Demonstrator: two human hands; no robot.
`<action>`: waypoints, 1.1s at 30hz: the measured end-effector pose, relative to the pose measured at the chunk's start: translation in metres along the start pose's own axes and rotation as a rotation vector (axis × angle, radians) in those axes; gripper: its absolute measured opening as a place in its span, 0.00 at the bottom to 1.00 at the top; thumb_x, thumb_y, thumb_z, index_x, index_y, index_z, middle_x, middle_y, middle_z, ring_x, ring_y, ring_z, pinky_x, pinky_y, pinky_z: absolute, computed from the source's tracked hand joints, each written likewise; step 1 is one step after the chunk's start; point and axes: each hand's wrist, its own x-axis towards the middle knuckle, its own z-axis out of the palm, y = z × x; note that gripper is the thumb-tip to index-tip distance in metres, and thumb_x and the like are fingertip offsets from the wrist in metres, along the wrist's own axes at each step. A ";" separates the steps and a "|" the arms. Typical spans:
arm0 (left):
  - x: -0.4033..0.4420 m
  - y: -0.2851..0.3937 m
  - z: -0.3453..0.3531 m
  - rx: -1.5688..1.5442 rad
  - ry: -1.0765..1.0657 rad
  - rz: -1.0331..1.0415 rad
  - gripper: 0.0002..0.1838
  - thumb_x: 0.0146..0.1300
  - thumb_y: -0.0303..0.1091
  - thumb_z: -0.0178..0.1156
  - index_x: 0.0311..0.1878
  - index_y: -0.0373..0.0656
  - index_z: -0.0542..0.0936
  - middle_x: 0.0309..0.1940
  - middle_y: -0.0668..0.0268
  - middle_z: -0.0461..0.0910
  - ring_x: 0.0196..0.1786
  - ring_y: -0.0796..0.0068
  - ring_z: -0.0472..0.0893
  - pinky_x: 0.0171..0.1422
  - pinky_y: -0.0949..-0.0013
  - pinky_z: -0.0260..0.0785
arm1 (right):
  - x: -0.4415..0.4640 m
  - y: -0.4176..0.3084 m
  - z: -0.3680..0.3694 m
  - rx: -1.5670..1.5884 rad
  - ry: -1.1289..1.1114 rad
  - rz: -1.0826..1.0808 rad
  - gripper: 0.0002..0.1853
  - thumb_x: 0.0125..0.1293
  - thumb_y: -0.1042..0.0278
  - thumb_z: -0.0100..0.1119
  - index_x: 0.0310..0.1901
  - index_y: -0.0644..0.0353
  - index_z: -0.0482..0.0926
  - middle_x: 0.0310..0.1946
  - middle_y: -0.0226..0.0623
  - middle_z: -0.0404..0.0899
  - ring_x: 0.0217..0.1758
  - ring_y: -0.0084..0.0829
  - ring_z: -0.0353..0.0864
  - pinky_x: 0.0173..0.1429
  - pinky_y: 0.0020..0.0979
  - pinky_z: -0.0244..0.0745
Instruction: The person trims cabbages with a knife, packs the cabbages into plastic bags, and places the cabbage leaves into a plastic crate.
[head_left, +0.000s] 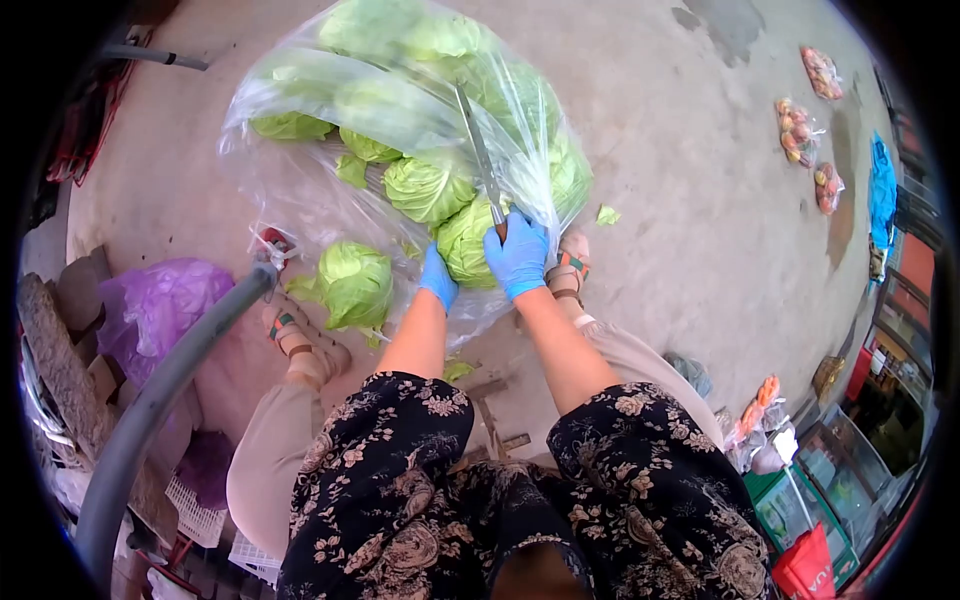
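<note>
1. I see the right hand (520, 254) closed around the knife (480, 148); the left hand (437, 278) is partly open, cupping the cabbage (466, 242).
2. Knife: straight metal blade, long axis forward, tip slightly left.
3. Cabbage: rounded, veined, between both hands, at the wrinkled clear bag (315, 190).

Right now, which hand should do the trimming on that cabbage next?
Probably the right hand: it grips the knife, right at the cabbage. The left hand shows no tool and sits against the cabbage's other side, so it seems better for steadying.
</note>
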 end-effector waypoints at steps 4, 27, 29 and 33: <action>-0.038 -0.001 -0.020 -0.343 -0.068 0.021 0.26 0.65 0.50 0.32 0.58 0.45 0.68 0.56 0.62 0.70 0.58 0.63 0.69 0.62 0.59 0.62 | -0.052 -0.037 0.001 -0.031 0.048 -0.336 0.16 0.47 0.59 0.57 0.30 0.65 0.71 0.50 0.53 0.69 0.51 0.46 0.66 0.53 0.43 0.58; -0.261 0.042 0.008 -0.252 -0.678 0.485 0.28 0.64 0.48 0.39 0.65 0.43 0.59 0.64 0.59 0.60 0.64 0.61 0.62 0.67 0.59 0.56 | -0.166 -0.185 -0.163 0.297 0.253 -0.766 0.16 0.51 0.68 0.54 0.41 0.66 0.75 0.46 0.48 0.72 0.50 0.44 0.68 0.57 0.37 0.61; -0.284 0.039 0.004 -0.133 -0.560 0.534 0.28 0.62 0.45 0.44 0.63 0.42 0.62 0.61 0.61 0.64 0.61 0.64 0.67 0.65 0.60 0.59 | -0.167 -0.152 -0.145 0.632 0.138 -0.524 0.17 0.53 0.66 0.54 0.43 0.66 0.74 0.45 0.45 0.73 0.53 0.41 0.67 0.60 0.36 0.58; -0.383 0.030 0.023 0.301 -0.321 0.951 0.29 0.59 0.42 0.52 0.63 0.43 0.62 0.59 0.62 0.67 0.57 0.65 0.70 0.62 0.61 0.62 | -0.161 -0.132 -0.149 1.487 -0.070 -0.254 0.10 0.53 0.65 0.53 0.36 0.59 0.73 0.33 0.32 0.73 0.47 0.30 0.70 0.55 0.31 0.63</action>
